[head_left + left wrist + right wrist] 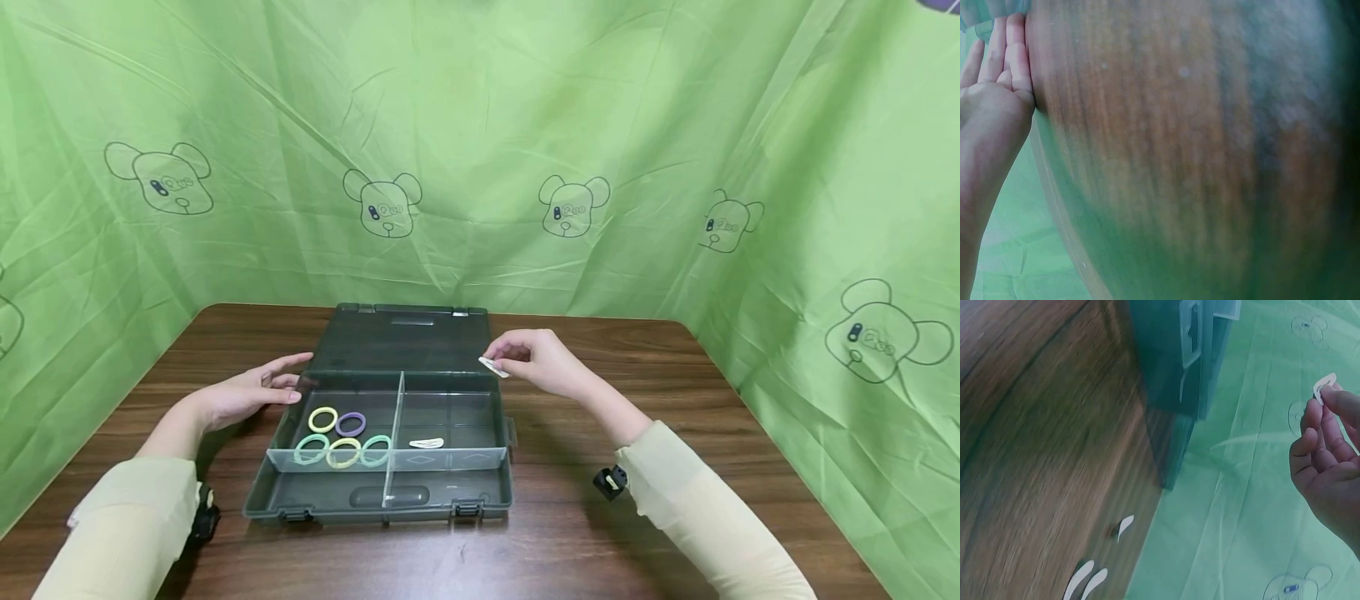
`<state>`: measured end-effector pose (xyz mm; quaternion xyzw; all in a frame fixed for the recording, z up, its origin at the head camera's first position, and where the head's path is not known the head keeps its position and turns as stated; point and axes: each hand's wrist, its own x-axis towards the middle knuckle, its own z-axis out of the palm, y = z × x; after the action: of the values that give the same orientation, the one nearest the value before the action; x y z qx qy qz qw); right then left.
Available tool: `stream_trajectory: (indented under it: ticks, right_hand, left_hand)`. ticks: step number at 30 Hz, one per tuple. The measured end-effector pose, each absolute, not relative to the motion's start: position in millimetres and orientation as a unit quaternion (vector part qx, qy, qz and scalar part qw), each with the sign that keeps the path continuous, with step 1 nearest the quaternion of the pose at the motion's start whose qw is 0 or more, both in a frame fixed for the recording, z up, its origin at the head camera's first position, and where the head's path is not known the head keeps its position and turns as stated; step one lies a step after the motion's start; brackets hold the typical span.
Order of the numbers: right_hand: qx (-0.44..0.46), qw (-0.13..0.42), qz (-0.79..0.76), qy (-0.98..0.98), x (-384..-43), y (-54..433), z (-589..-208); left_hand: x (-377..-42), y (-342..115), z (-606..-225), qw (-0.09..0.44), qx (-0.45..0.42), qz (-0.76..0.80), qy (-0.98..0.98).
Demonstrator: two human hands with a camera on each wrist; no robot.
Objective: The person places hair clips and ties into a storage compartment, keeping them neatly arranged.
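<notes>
We see a soft, creased green fabric curtain [480,100] printed with outlined animal heads, filling the upper frame and both sides. Beneath it spreads a brown wood-grain table [570,533], smooth and slightly shiny, its far edge meeting the cloth.

Left of centre lies a smoky grey translucent plastic box [457,412], rectangular, its flat hinged lid [405,342] folded back toward the curtain. Wood runs along the box's near edge, and more stretches between its right wall and the right sleeve.

At the left of the frame, the left hand [251,396] reaches the box's upper left edge, fingers extended and a little apart; we cannot tell how firmly they touch. Right of centre, the right hand [536,358] hovers beside the lid's lower right corner, thumb and fingertips pinching a small flat white piece [492,367].

Clear plastic dividers [450,458] cross inside the box. Its upper left compartment holds five round bands: two yellow rings [322,418], two mint-green rings [311,448] and one purple ring [350,424]. In the upper right compartment, a slim white sliver [426,443] lies near the divider. The right wrist view shows three curved white slips [1079,579] on the wood, lower left.
</notes>
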<state>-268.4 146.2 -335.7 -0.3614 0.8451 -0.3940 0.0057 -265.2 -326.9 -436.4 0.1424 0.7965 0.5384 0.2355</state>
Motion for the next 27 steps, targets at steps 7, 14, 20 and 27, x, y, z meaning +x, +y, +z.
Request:
stream_trajectory:
  ticks: [7,14,20,27]
  right_hand:
    - [-0.390,0.030,-0.393,0.832,-274,129,-346]
    - [-0.397,0.046,-0.378,0.835,-275,110,-355]
    - [-0.405,0.052,-0.368,0.835,-277,97,-368]
    - [-0.428,0.065,-0.359,0.827,-278,82,-384]
  left_hand:
    - [-266,-327,-438,0.234,0.140,0.543,0.794]
    - [-267,-328,-439,0.236,0.138,0.546,0.792]
    - [-267,-328,-439,0.233,0.139,0.548,0.791]
    - [-266,-328,-440,0.233,0.141,0.547,0.792]
